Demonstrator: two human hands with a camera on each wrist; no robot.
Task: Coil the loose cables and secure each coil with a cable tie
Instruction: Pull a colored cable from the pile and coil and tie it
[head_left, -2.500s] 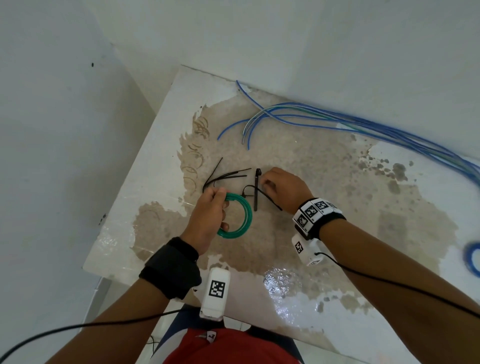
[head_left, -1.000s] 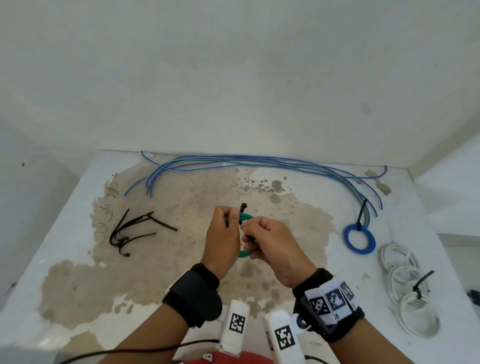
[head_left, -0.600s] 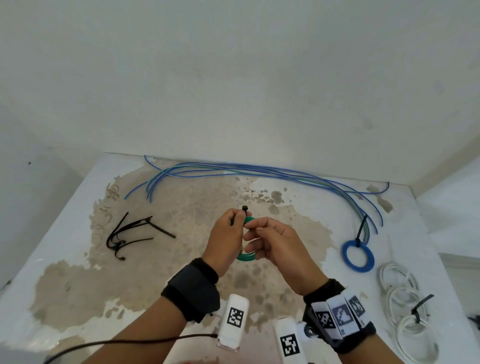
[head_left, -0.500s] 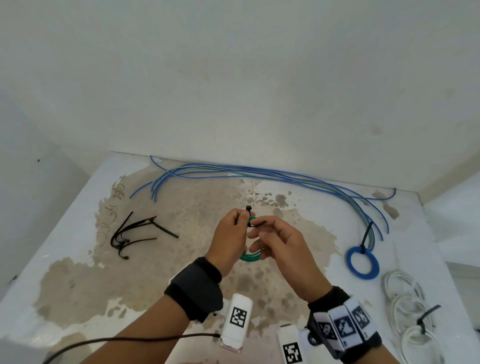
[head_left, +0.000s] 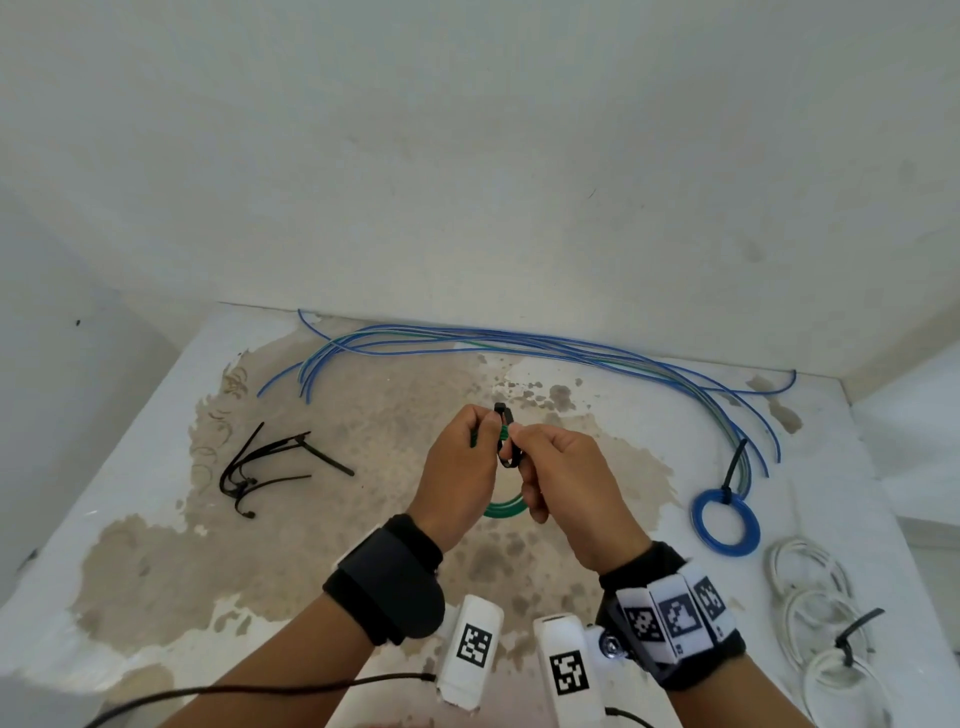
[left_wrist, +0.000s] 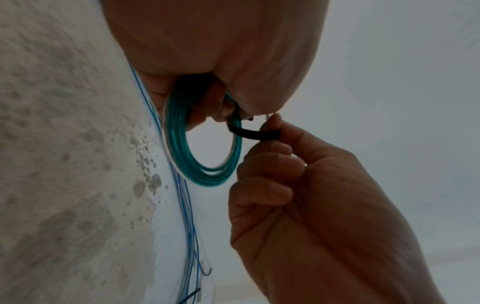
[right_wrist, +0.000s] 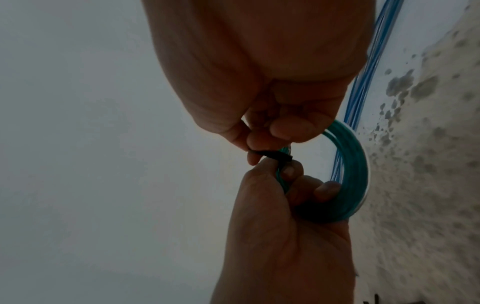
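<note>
While my left hand (head_left: 457, 467) grips the green coil (left_wrist: 207, 164) above the stained table (head_left: 156, 545), my right hand (head_left: 561, 483) pinches the black cable tie (left_wrist: 255, 134) looped round it, not yet cinched, I'd judge. Right of the green coil, a blue coil (head_left: 724, 522) and white coils (head_left: 810, 618) lie tied; behind it, loose blue cables (head_left: 519, 345) wait; left of it, spare ties (head_left: 265, 465). Fingers hide the tie's head, so I can't tell whether it's threaded.
</note>
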